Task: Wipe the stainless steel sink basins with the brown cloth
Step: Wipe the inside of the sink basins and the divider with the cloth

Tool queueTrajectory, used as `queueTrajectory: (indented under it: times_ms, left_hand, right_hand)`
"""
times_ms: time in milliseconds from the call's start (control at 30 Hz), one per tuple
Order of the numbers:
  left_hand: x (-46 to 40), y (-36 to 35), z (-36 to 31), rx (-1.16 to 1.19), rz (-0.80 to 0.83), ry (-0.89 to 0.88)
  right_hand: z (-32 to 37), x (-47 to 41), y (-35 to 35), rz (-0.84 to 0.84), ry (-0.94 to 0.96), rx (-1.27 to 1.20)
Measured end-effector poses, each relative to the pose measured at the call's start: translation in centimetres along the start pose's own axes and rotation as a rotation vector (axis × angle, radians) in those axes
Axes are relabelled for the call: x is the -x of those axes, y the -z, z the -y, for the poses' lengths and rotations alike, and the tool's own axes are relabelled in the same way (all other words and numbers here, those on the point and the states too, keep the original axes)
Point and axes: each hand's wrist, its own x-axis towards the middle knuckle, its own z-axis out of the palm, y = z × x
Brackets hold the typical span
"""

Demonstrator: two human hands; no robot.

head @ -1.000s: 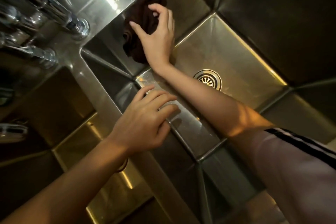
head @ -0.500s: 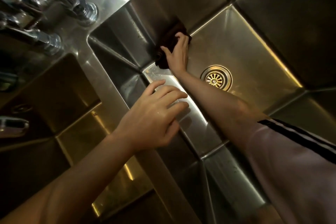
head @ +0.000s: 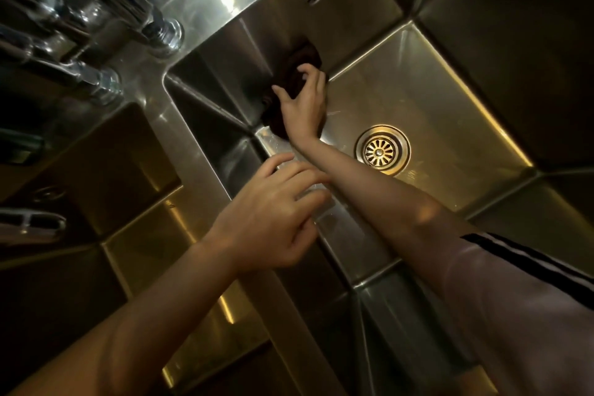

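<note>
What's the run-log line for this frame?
right hand: presses cloth on basin wall | left hand: on divider, holds nothing | drain: uncovered

Dim, warm light; glare streaks; wide-angle edge distortion.

The head view looks steeply down, close above the sink [head: 205, 209] (tilted).

Right hand [head: 303, 106] gripping — left hand [head: 273, 212] relaxed
</note>
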Motion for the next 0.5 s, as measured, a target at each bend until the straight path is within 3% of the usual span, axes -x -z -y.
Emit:
queueTrajectory:
  times_ms: [300,500]
  left_hand:
    - [0.3,0.0,-0.2,0.023,-0.075,-0.032]
    - [0.4,-0.1,0.0,0.031,-0.112,-0.06]
  right_hand:
    - [8.0,1.7,1.2,-0.097,0.28,-0.178]
    - [5.9,1.8,0.3,-0.06,0.25,-0.14]
